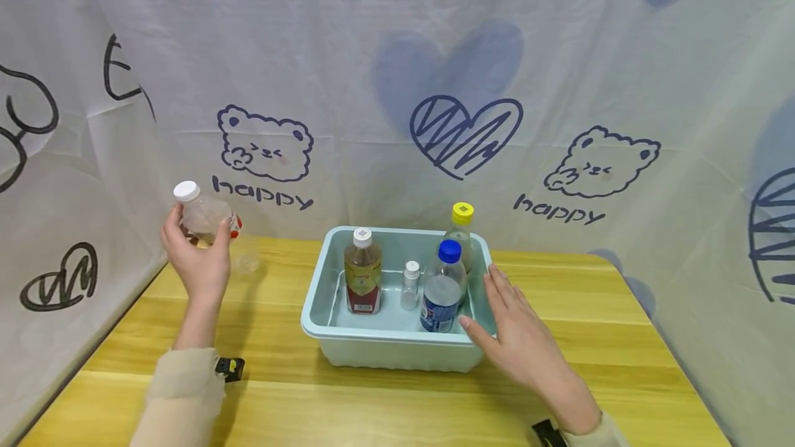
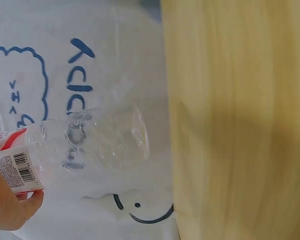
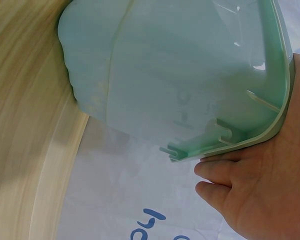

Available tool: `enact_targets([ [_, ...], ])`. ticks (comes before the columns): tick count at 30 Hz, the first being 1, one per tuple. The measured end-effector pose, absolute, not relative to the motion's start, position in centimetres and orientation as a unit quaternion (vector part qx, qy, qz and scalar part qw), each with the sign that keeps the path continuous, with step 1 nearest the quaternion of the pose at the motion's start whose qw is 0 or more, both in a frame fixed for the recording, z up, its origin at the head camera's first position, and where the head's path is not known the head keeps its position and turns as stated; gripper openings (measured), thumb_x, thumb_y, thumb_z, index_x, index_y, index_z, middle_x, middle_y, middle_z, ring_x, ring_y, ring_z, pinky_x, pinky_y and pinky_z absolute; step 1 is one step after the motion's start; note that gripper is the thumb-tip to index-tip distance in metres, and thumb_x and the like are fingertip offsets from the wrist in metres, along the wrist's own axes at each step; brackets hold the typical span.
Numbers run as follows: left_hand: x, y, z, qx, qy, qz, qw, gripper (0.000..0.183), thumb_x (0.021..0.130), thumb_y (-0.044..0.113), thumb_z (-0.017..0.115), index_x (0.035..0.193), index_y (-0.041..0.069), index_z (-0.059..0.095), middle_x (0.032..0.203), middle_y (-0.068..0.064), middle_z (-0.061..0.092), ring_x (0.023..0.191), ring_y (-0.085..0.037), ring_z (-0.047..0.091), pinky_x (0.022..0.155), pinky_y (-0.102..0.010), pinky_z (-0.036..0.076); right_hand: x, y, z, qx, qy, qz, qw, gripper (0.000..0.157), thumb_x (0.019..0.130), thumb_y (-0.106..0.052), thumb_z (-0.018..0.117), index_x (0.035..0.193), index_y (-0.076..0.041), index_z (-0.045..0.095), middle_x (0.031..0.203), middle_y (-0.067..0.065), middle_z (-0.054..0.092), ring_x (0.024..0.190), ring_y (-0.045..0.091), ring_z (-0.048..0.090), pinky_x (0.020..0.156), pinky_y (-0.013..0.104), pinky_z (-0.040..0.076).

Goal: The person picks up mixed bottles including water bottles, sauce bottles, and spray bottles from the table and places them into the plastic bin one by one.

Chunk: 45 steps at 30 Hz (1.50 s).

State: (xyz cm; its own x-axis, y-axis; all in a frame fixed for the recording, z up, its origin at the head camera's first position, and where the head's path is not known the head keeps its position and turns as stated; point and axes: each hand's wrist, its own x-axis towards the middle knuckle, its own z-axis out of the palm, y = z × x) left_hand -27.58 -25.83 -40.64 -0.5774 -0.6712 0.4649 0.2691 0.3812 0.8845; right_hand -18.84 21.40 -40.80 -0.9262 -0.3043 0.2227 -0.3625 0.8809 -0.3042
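My left hand (image 1: 201,257) grips a clear plastic bottle (image 1: 208,216) with a white cap and a red-and-white label, tilted and raised off the table at the left. In the left wrist view the bare lower half of this bottle (image 2: 95,142) sticks out past the fingers, its base toward the tabletop. On the right front corner of a light blue plastic basin (image 1: 397,350) rests my right hand (image 1: 522,333), fingers straight along the rim. The right wrist view shows that hand (image 3: 255,190) against the basin's rim, with the outer wall (image 3: 155,70) beside it.
Inside the basin stand a brown drink bottle (image 1: 363,274), a small clear bottle (image 1: 410,286), a blue-capped bottle (image 1: 442,295) and a yellow-capped bottle (image 1: 462,230) partly behind it. The wooden table (image 1: 310,405) meets a printed cloth (image 1: 348,88) at the back.
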Motion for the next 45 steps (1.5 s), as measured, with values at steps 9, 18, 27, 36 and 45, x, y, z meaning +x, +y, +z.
enact_targets([
  [9, -27.0, -24.4, -39.7, 0.117, -0.663, -0.573, 0.467, 0.072, 0.092, 0.005, 0.077, 0.154, 0.019, 0.043, 0.151, -0.004, 0.043, 0.135, -0.017, 0.047, 0.112, -0.032, 0.044, -19.0, 21.3, -40.8, 0.176, -0.965, 0.175, 0.084, 0.091, 0.104, -0.064, 0.045, 0.161, 0.005, 0.025, 0.172, 0.018, 0.010, 0.156, 0.041, 0.022, 0.127, 0.055, 0.020],
  [18, -26.1, -22.9, -38.2, 0.063, -0.629, -0.598, 0.493, 0.072, 0.091, -0.004, 0.074, 0.154, 0.011, 0.042, 0.154, -0.004, 0.042, 0.140, -0.021, 0.047, 0.114, -0.034, 0.044, -18.9, 21.4, -40.7, 0.174, -0.965, 0.175, 0.084, 0.091, 0.104, -0.063, 0.045, 0.162, 0.004, 0.024, 0.172, 0.017, 0.010, 0.156, 0.041, 0.021, 0.126, 0.055, 0.020],
  [27, -24.5, -21.7, -36.0, 0.006, -0.609, -0.605, 0.512, 0.073, 0.090, -0.006, 0.074, 0.154, 0.010, 0.042, 0.154, -0.004, 0.046, 0.140, -0.023, 0.047, 0.116, -0.037, 0.044, -18.9, 21.5, -40.5, 0.173, -0.966, 0.174, 0.085, 0.091, 0.104, -0.063, 0.045, 0.162, 0.004, 0.024, 0.172, 0.017, 0.011, 0.156, 0.041, 0.021, 0.126, 0.056, 0.021],
  [36, -22.8, -20.4, -34.5, -0.005, -0.581, -0.628, 0.517, 0.073, 0.088, -0.009, 0.074, 0.153, 0.008, 0.043, 0.153, -0.007, 0.046, 0.138, -0.027, 0.049, 0.116, -0.038, 0.044, -18.6, 21.5, -40.7, 0.173, -0.965, 0.178, 0.087, 0.089, 0.105, -0.060, 0.048, 0.161, 0.005, 0.026, 0.172, 0.019, 0.013, 0.155, 0.043, 0.023, 0.126, 0.057, 0.022],
  [45, -21.5, -19.3, -33.4, -0.043, -0.547, -0.639, 0.539, 0.073, 0.084, -0.014, 0.074, 0.149, 0.002, 0.046, 0.148, -0.014, 0.050, 0.135, -0.033, 0.051, 0.116, -0.042, 0.044, -18.7, 21.5, -40.8, 0.172, -0.965, 0.175, 0.087, 0.090, 0.105, -0.062, 0.046, 0.161, 0.006, 0.026, 0.172, 0.019, 0.014, 0.155, 0.042, 0.023, 0.125, 0.056, 0.022],
])
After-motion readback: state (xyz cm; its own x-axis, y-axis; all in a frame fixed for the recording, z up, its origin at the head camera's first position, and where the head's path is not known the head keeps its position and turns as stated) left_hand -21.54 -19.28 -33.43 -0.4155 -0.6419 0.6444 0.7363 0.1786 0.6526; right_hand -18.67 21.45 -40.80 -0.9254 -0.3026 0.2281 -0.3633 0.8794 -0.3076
